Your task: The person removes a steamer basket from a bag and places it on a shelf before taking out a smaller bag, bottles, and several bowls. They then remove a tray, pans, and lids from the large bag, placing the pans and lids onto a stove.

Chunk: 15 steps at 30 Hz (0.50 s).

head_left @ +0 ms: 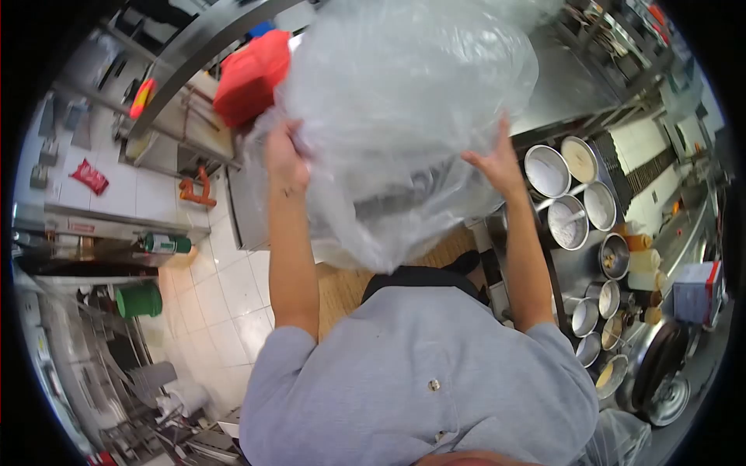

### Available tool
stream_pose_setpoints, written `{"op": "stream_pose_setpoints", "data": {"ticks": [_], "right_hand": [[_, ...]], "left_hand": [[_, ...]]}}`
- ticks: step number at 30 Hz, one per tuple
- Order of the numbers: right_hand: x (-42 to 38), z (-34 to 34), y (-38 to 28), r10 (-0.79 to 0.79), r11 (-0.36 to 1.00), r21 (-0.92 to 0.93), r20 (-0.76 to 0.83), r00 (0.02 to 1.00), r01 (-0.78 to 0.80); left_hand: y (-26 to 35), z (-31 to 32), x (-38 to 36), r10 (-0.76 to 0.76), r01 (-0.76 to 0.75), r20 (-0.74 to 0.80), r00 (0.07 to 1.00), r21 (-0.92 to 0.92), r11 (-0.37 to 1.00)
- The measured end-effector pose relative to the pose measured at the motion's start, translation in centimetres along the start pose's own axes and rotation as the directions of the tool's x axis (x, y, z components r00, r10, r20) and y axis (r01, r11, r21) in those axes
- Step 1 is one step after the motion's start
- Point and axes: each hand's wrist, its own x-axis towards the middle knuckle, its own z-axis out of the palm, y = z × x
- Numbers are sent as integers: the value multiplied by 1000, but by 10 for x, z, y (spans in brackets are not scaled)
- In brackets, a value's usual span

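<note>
Plastic front and centre, holding a large translucent bag (412, 78) out over the metal bench (579, 78), using both hands! Gripping firmly on one side: curling the fingers of the left hand (287, 151) around a gathered bunch of film. Spreading on the other: splaying thumb and finger of the right hand (497, 163) against the bag's right side, hiding the remaining fingers, so not being able to tell whether pinching or merely bracing. Letting loose folds droop to the near side, down toward the grey shirt (435, 373). Showing dark lettering (444, 177) low in the middle, on the film or behind it, being unclear which.

Glancing far left, just beside the bag: catching a bright red object (252, 78). Swinging right: finding steel pots (550, 194) standing close together, holding white powder (547, 175) in some, and spotting smaller metal containers (584, 317) on the near side. Crossing left again: passing pale floor tiles (237, 303), reaching a green bucket (140, 299), then noticing a red packet (91, 177) farther off.
</note>
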Motion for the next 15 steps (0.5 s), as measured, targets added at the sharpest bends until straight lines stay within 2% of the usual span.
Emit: {"op": "stream_pose_setpoints", "data": {"ticks": [1,2,3,5,7,9,11,12,13,14,15], "right_hand": [[-4,40,36,67,974,210,92,994,-85],[-17,70,52,28,987,143,304,952,-75],[-23,107,39,9,970,215,425,905,-110],[-40,191,-13,-63,916,365,540,839,-166],[-57,265,-62,-127,887,440,528,840,-143],[-66,317,-100,-148,884,461,437,887,-80],[-59,334,-110,-151,895,444,379,913,-37],[-54,336,-110,-201,907,421,396,896,17],[-48,339,-110,-247,914,400,414,876,69],[-41,343,-104,-241,916,395,397,886,72],[-28,347,-92,-331,936,270,452,828,226]], "left_hand": [[2,-22,-19,-136,138,59,989,-27,990],[-10,-72,-16,-155,153,34,987,61,986],[-22,-117,-12,-178,173,16,984,153,973],[-22,-143,-47,-146,104,99,984,346,932],[-30,-169,-63,-66,-6,209,976,330,944],[-62,-245,-48,-5,-35,70,998,558,829],[-10,-200,-87,2,-130,184,983,686,716],[5,-198,-95,-40,-147,227,973,745,650],[16,-201,-104,-84,-168,263,961,799,578],[24,-207,-118,139,-434,412,901,848,305],[31,-208,-126,299,-615,595,746,788,-34]]}}
